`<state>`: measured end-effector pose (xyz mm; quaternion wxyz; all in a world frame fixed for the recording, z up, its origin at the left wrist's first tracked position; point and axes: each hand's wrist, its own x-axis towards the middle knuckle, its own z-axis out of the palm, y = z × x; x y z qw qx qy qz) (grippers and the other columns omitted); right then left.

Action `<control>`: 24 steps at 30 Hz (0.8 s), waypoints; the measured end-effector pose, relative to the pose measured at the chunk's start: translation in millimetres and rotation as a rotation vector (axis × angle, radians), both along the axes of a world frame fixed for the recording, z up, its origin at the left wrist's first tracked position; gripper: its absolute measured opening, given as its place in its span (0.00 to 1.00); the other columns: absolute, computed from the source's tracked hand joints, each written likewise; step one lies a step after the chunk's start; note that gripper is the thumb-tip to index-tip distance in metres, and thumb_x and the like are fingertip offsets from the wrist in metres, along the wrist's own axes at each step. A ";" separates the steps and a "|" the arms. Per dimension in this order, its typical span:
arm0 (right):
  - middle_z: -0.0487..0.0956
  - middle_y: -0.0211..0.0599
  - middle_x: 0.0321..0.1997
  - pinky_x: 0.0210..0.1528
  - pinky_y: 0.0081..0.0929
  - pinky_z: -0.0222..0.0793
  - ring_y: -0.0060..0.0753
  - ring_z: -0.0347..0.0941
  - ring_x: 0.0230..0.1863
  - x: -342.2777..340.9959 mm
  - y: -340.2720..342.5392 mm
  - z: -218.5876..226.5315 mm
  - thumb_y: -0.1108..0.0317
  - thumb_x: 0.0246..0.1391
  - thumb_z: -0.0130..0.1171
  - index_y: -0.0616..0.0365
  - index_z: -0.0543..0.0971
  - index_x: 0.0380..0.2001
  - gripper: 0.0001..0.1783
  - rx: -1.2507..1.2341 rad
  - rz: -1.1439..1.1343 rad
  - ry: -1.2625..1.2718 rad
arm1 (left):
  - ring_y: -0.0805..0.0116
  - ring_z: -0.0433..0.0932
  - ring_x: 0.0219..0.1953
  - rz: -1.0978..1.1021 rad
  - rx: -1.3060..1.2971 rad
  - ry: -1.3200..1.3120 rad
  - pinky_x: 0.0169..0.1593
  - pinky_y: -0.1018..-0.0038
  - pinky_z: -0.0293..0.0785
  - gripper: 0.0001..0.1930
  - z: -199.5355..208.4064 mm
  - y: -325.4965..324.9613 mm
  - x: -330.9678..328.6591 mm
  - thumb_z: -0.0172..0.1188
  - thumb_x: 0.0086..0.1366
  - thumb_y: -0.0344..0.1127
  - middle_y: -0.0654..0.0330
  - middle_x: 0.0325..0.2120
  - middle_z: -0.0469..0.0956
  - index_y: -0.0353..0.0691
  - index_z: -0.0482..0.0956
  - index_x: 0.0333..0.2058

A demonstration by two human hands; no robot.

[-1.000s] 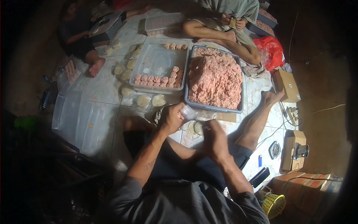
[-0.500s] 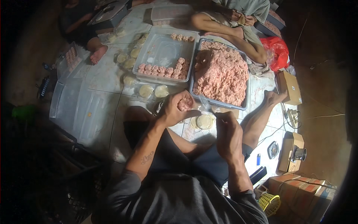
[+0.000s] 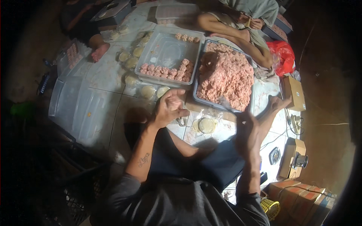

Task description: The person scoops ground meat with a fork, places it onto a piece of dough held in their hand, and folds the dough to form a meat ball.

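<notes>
- Far left on the floor lie clear plastic lids (image 3: pixel 81 109), with round dough wrappers (image 3: pixel 148 91) scattered just beside the clear tray.
- The left hand (image 3: pixel 169 108) has lifted off the floor a little since a second ago; its grip is curled around something pale, seemingly a filled dumpling, though the view is too blurred to be sure.
- Beyond it, the clear tray (image 3: pixel 167 52) holds rows of pink shaped pieces (image 3: pixel 167 71) along its near edge.
- A single wrapper (image 3: pixel 206 125) now lies alone on plastic between the hands, ready to be taken.
- The grey tub of minced meat (image 3: pixel 230 77) sits right of the tray.
- The right hand (image 3: pixel 247 130) has drawn back from the wrapper; blurred, so whether its grip is spread I cannot tell.
</notes>
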<state>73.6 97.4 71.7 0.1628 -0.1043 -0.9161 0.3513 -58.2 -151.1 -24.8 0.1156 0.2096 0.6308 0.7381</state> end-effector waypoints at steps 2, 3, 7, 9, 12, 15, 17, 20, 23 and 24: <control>0.78 0.60 0.30 0.36 0.51 0.72 0.63 0.78 0.33 -25.9 19.3 1.0 0.74 0.61 0.49 0.65 0.73 0.34 0.06 0.383 -0.014 -0.135 | 0.81 0.74 0.32 -0.131 0.065 -0.221 0.39 0.80 0.72 0.16 -33.5 -20.3 -6.0 0.78 0.50 0.29 0.69 0.28 0.77 0.38 0.79 0.33; 0.78 0.61 0.32 0.36 0.52 0.74 0.62 0.79 0.34 -38.9 33.7 -16.4 0.73 0.61 0.48 0.64 0.73 0.36 0.06 0.535 -0.017 -0.194 | 0.80 0.74 0.32 -0.208 -0.222 -0.202 0.40 0.79 0.73 0.15 -39.5 -25.4 -8.6 0.79 0.50 0.30 0.68 0.27 0.77 0.37 0.79 0.32; 0.80 0.57 0.36 0.35 0.47 0.76 0.54 0.81 0.33 -86.5 87.1 -102.9 0.63 0.63 0.47 0.62 0.76 0.39 0.14 0.722 -0.067 -0.260 | 0.78 0.72 0.37 -0.232 -0.180 -0.009 0.40 0.78 0.73 0.32 -51.6 10.7 4.3 0.78 0.53 0.43 0.64 0.37 0.74 0.35 0.74 0.51; 0.80 0.55 0.40 0.37 0.41 0.75 0.46 0.79 0.35 -100.0 75.7 -95.7 0.62 0.63 0.50 0.61 0.77 0.43 0.15 0.676 -0.088 -0.472 | 0.77 0.73 0.38 -0.114 -0.186 -0.144 0.43 0.78 0.73 0.32 -54.6 11.3 15.8 0.75 0.57 0.47 0.63 0.38 0.74 0.34 0.73 0.53; 0.79 0.55 0.47 0.41 0.37 0.74 0.43 0.78 0.41 -102.6 47.5 -68.4 0.65 0.60 0.55 0.65 0.77 0.51 0.19 0.935 0.124 -0.363 | 0.76 0.73 0.38 -0.107 -0.144 -0.169 0.43 0.78 0.73 0.33 -27.1 12.2 7.4 0.64 0.66 0.54 0.62 0.39 0.74 0.31 0.69 0.57; 0.79 0.55 0.48 0.40 0.38 0.75 0.47 0.78 0.41 -112.5 -5.7 -60.9 0.66 0.57 0.60 0.68 0.76 0.49 0.20 0.634 0.259 -0.092 | 0.73 0.75 0.44 -0.065 0.021 -0.238 0.48 0.76 0.73 0.32 -28.0 19.8 6.3 0.58 0.69 0.54 0.59 0.43 0.76 0.31 0.68 0.58; 0.79 0.54 0.45 0.38 0.38 0.74 0.48 0.78 0.40 -124.9 -48.7 -56.7 0.68 0.55 0.63 0.68 0.76 0.46 0.18 0.266 0.468 -0.070 | 0.67 0.76 0.50 -0.088 -0.005 -0.289 0.52 0.73 0.75 0.33 -12.4 8.4 -1.4 0.59 0.70 0.51 0.52 0.48 0.76 0.27 0.65 0.59; 0.78 0.51 0.40 0.34 0.39 0.73 0.48 0.77 0.34 -167.5 -61.1 -90.3 0.71 0.53 0.64 0.69 0.74 0.42 0.16 0.285 0.707 0.163 | 0.61 0.75 0.56 0.080 0.117 -0.159 0.55 0.68 0.75 0.34 -7.6 6.6 -8.3 0.57 0.71 0.49 0.45 0.57 0.71 0.26 0.60 0.63; 0.80 0.50 0.34 0.32 0.40 0.73 0.46 0.79 0.31 -239.4 -65.1 -97.6 0.72 0.55 0.59 0.65 0.77 0.35 0.07 0.277 0.776 0.255 | 0.59 0.76 0.55 0.407 0.172 -0.137 0.53 0.66 0.76 0.30 -27.3 -12.4 -21.5 0.54 0.73 0.46 0.44 0.57 0.71 0.29 0.61 0.63; 0.80 0.49 0.32 0.32 0.41 0.73 0.46 0.80 0.31 -266.4 -65.9 -93.7 0.71 0.56 0.56 0.63 0.78 0.34 0.06 0.265 0.801 0.234 | 0.60 0.79 0.50 0.453 0.076 -0.081 0.52 0.67 0.76 0.25 -39.4 -26.5 -27.5 0.56 0.72 0.40 0.47 0.51 0.76 0.30 0.65 0.60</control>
